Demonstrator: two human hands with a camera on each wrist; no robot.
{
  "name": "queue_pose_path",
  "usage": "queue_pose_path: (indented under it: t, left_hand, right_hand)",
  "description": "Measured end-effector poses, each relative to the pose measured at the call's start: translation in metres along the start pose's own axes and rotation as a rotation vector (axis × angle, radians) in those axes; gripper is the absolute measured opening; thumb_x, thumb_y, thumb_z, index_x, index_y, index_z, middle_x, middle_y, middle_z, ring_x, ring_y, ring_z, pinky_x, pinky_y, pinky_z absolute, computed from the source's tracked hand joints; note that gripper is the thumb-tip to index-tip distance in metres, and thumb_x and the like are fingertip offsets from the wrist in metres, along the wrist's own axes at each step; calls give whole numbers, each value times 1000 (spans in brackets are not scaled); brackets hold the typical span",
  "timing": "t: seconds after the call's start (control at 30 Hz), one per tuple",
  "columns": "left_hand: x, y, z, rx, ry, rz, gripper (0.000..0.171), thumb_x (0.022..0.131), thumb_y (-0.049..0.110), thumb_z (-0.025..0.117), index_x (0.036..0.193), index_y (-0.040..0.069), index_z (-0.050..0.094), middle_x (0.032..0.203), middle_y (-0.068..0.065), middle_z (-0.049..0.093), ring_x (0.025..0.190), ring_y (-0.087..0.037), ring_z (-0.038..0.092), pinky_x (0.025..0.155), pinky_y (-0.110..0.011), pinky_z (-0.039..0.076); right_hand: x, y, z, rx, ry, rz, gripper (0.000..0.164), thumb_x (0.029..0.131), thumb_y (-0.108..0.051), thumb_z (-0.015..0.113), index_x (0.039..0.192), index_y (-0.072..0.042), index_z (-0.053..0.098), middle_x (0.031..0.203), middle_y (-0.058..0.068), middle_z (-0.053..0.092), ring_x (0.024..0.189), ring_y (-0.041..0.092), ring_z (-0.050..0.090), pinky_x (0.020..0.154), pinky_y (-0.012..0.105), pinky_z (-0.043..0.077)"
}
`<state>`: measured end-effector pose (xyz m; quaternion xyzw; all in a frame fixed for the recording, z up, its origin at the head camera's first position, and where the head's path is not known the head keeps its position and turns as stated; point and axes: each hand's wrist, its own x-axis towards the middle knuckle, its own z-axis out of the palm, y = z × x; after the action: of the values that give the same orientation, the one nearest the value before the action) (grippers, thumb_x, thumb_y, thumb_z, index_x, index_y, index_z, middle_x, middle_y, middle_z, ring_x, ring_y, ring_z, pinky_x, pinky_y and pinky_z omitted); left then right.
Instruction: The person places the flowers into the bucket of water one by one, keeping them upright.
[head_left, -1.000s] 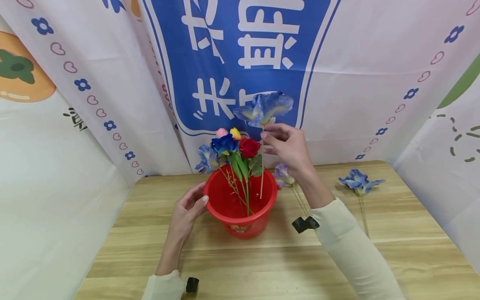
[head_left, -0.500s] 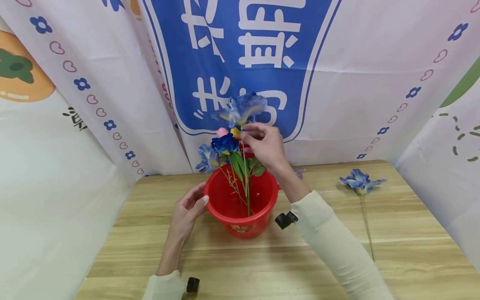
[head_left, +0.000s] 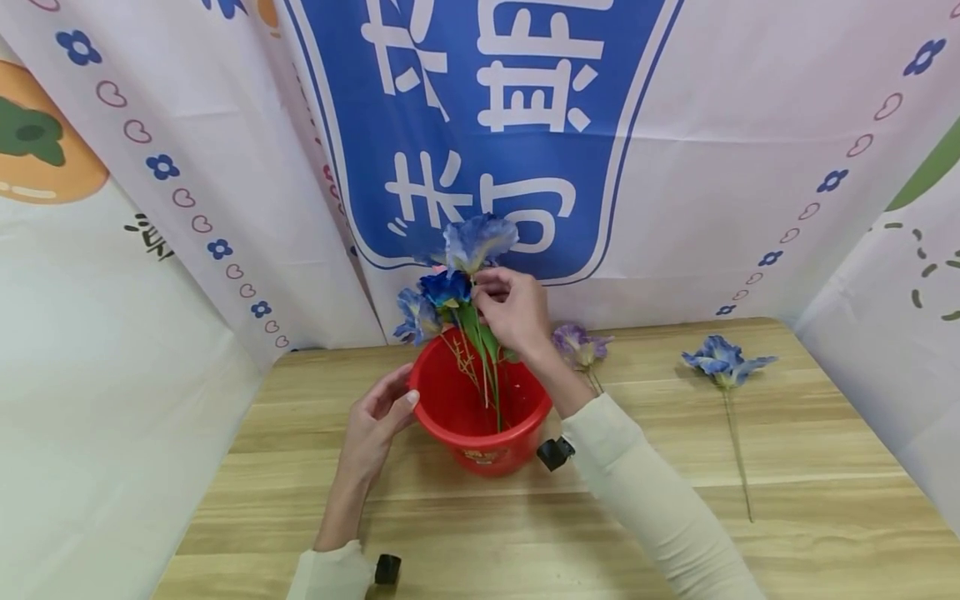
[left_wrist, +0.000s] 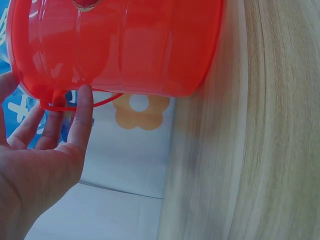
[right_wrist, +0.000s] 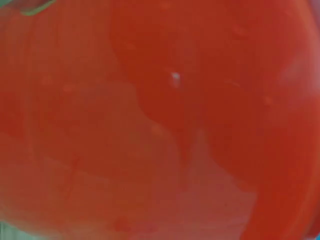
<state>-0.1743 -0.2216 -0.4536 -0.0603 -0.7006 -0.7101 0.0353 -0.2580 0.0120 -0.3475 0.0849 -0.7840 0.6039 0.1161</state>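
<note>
A red plastic bucket (head_left: 480, 450) stands on the table with several artificial flowers in it. My left hand (head_left: 378, 417) holds its left side, thumb at the rim; in the left wrist view the fingers (left_wrist: 82, 117) reach around the side handle. With thumb and fingertips, my right hand (head_left: 513, 310) pinches the stem of a light-blue artificial flower (head_left: 480, 239) just under its petals, its stem reaching down into the bucket. Beside it are a dark-blue rose (head_left: 446, 288) and another light-blue flower (head_left: 417, 317). The red bucket wall (right_wrist: 150, 125) fills the right wrist view.
On the wooden table (head_left: 300, 467), a purple flower (head_left: 579, 343) lies right of the bucket, its stem partly behind my right forearm. Farther right lies a blue flower (head_left: 724, 362) with a long stem. A printed cloth (head_left: 675, 208) hangs close behind the table.
My right hand has moved left and lower with the light-blue flower, bringing it over the other flowers and its stem deeper into the bucket. My left hand has stayed at the bucket.
</note>
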Motion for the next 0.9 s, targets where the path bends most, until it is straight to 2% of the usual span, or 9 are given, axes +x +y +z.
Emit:
queue_pose_path:
  t: [0.1,0.23,0.33,0.47,0.6,0.7,0.9]
  left_hand:
    - [0,0,0,3,4,4,50,105,6,65,154,-1,54,135,-5,65,118,-11,70,91,-28,66]
    - [-1,1,0,7,10,10,51,105,5,65,154,-3,53,136,-7,64,118,-10,70,91,-27,66]
    - [-2,1,0,9,9,8,51,105,5,65,154,-3,53,134,-4,65,117,-8,70,90,-27,66]
    - [-3,1,0,16,9,0,50,106,6,65,154,-2,53,133,-1,66,116,-6,70,91,-27,66]
    - [-2,1,1,14,16,-5,50,105,5,65,154,-2,53,138,-12,63,116,-7,70,90,-26,66]
    - [-1,1,1,6,21,-6,51,105,5,65,154,-3,53,141,-17,61,116,-7,70,90,-26,66]
    - [-1,2,3,3,15,1,51,105,6,66,154,-2,53,134,-4,66,115,-6,70,90,-27,66]
  right_hand:
    - [-3,1,4,-104,13,-53,21,102,-13,71,120,-8,80,107,9,83,89,25,80,76,35,68]
    - [-8,0,11,-265,63,-176,20,101,-13,70,117,-10,82,102,6,83,90,21,79,90,40,65]
    - [-12,-3,16,-329,105,-250,20,101,-11,69,116,-9,82,102,7,84,88,21,80,89,41,65]
    - [-17,-9,22,-346,130,-297,19,101,-10,71,116,-7,81,104,9,83,89,21,81,85,38,67]
    - [-19,-15,25,-305,108,-276,19,101,-11,72,117,-8,81,105,8,83,90,20,81,86,37,67]
    - [-19,-15,27,-245,68,-226,19,101,-12,73,118,-8,80,106,7,83,92,20,81,86,37,68]
    - [-17,-3,28,-157,41,-122,23,100,-16,75,121,-9,79,106,7,83,92,21,80,85,37,68]
